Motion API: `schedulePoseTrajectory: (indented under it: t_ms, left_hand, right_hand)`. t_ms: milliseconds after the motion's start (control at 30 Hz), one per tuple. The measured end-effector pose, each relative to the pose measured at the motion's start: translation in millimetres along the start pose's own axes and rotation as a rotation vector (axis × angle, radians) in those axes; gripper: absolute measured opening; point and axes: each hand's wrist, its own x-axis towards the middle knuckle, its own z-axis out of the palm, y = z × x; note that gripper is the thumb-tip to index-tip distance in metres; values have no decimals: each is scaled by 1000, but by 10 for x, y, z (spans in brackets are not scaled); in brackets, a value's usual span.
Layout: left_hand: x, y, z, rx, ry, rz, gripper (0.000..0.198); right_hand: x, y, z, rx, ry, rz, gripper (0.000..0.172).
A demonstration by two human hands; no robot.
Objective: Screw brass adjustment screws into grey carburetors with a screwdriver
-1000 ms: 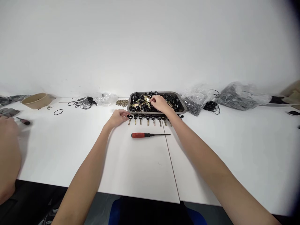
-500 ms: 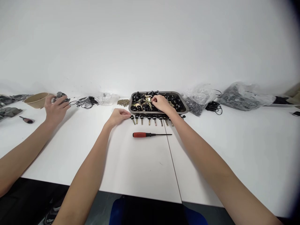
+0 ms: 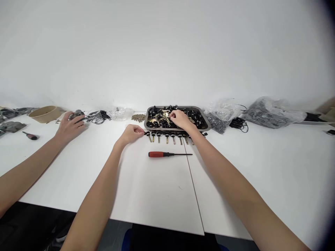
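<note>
My left hand (image 3: 133,134) is closed in a pinch at the black end of the leftmost piece in a row. These pieces, black parts with brass shafts (image 3: 167,138), lie side by side along the tray's near edge, shafts pointing toward me. My right hand (image 3: 180,119) reaches into the metal tray (image 3: 178,128), its fingers pinched among loose black and brass parts (image 3: 159,116). What those fingertips hold is too small to make out. A red-handled screwdriver (image 3: 156,154) lies in front of the row, tip to the right.
On the left, a co-worker's hand (image 3: 70,127) rests over a grey part (image 3: 78,113) beside a tan bowl (image 3: 43,114). Small brass pieces (image 3: 138,118) lie left of the tray. Plastic bags (image 3: 222,111) and black cables (image 3: 238,123) sit to its right. Another screwdriver (image 3: 30,136) lies far left.
The co-worker's hand has come down to the right with the grey part, away from the bowl. Both my hands stay at nearly the same places; the whole view has shifted slightly.
</note>
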Motion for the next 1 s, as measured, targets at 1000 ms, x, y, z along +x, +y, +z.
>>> schedulePoseTrajectory:
  t_ms: [1000]
  left_hand:
    - [45,-82,6,200,-55,92,22]
  right_hand:
    - [4,-22,-7,6,-10,13,21]
